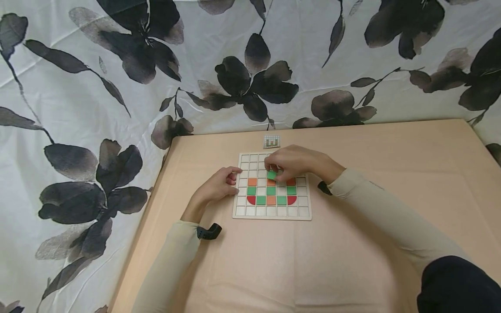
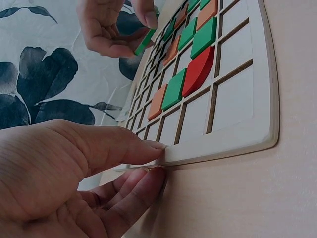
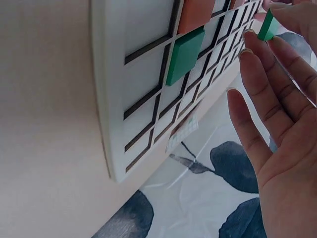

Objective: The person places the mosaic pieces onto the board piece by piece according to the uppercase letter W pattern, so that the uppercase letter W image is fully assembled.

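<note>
A white grid board (image 1: 240,211) lies on the table, with orange, green and red tiles in several of its squares. My left hand (image 1: 217,184) is at the board's left edge. In the left wrist view, the thumb of the left hand (image 2: 99,148) lies against the rim, the curled fingers just below it. Above the upper middle of the grid, my right hand (image 1: 295,163) pinches a green square tile (image 1: 271,175) between thumb and fingertips. The right wrist view shows this green tile (image 3: 266,26) tilted, clear of the board. The right hand hides some upper squares.
Behind the board lies a small card (image 1: 272,141) printed with a grid pattern. The light wooden table (image 1: 352,261) ends at a white cloth (image 1: 98,117) with dark flowers, which stands behind it and at the left.
</note>
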### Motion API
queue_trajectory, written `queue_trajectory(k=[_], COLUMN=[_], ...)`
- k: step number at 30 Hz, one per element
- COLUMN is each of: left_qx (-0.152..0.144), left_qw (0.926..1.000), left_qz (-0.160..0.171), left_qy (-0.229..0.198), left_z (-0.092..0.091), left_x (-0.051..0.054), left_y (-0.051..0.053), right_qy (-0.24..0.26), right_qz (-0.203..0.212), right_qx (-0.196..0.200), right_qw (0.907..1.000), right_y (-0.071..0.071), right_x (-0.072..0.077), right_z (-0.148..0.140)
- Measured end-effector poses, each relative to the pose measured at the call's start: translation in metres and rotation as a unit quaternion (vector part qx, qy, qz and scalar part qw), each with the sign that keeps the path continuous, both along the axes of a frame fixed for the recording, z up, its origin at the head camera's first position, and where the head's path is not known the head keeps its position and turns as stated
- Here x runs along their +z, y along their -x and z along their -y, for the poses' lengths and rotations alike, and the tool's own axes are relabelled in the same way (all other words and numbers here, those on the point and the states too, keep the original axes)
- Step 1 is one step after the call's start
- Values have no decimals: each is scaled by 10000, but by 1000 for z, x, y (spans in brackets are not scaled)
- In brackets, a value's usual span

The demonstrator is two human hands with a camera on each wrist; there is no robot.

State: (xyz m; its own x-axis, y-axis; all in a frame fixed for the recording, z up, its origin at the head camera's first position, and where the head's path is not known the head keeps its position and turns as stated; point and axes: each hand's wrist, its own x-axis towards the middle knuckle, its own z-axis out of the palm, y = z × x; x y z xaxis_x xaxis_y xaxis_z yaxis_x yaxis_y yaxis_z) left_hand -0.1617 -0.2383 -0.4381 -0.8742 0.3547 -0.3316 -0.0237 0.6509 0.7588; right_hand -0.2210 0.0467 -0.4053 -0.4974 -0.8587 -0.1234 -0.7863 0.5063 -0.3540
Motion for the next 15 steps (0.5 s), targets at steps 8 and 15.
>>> queue_trajectory(k=[8, 15], left_qx=[14, 16], left_qw=[10000, 10000], left_qz=[28, -5], left_qy=[-17, 28], left_z=[0, 0], left_x=[-1, -1], left_y=[1, 1], right_qy=[-11, -67], right_qz=[-53, 21], right_qx=[191, 298], right_qw=[9998, 9995], right_y=[5, 10], right_x=[-1, -3], right_z=[15, 25])
